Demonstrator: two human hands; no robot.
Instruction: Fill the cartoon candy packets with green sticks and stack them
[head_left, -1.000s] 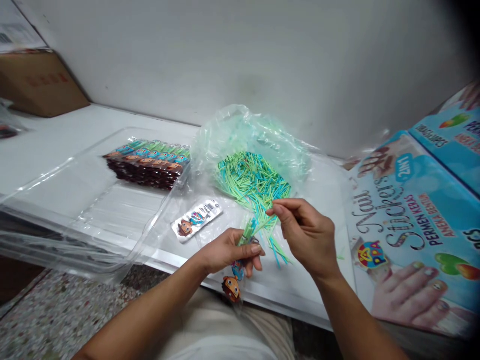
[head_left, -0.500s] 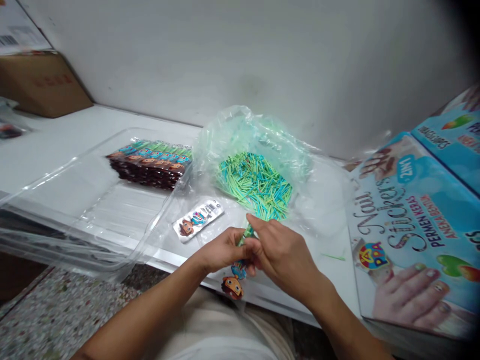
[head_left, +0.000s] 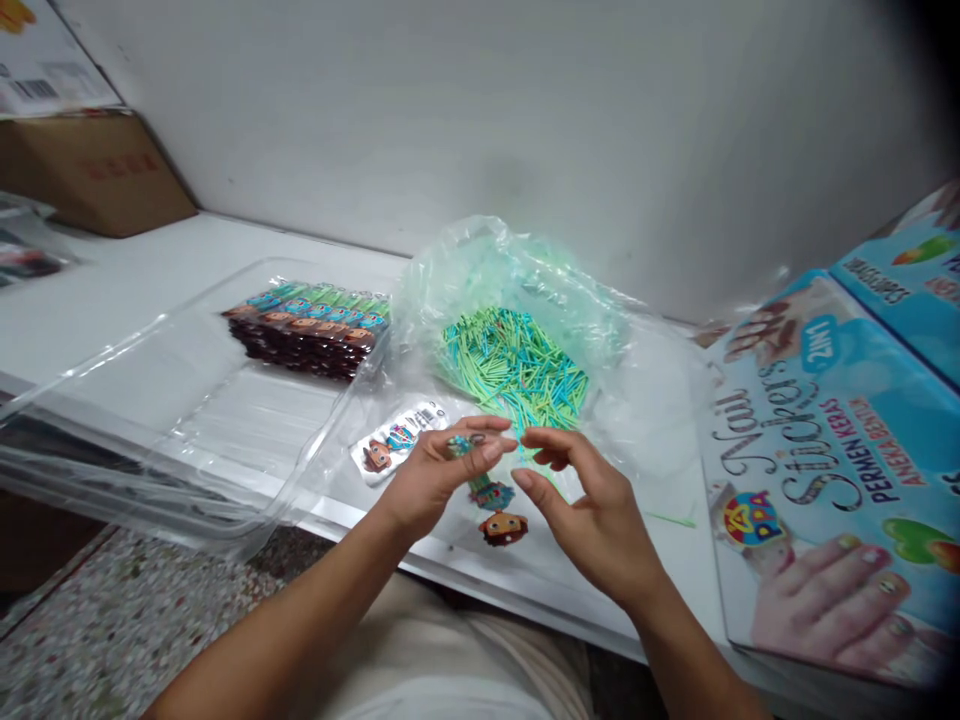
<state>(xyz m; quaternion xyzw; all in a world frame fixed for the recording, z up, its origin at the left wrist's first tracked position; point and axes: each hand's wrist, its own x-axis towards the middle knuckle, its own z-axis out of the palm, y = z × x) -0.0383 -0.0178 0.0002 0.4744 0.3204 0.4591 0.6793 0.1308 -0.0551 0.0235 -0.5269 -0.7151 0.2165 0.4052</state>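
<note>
My left hand (head_left: 442, 470) pinches the top end of a clear candy sachet (head_left: 489, 492), printed in green and blue with a cartoon face at its bottom end. The sachet hangs at a slant over the table's front edge. Just to its right is my right hand (head_left: 581, 490), thumb and fingers apart, with nothing seen between them. Behind both hands lies a heap of thin green and blue sticks (head_left: 517, 360) in an open clear plastic bag (head_left: 465, 240). A white sachet (head_left: 382, 450) with the same cartoon lies flat beside my left hand.
At left, a clear plastic tray (head_left: 187, 430) overhangs the table edge and holds stacked sachets (head_left: 307, 325). A large blue printed box (head_left: 832, 450) stands at right. One loose green stick (head_left: 673, 520) lies near it. A cardboard box (head_left: 97, 175) is at the back left.
My right hand has let go of the sachet and opened, moving slightly right. My left hand now holds the sachet alone, raised a little and tilted, its face end swung right and up.
</note>
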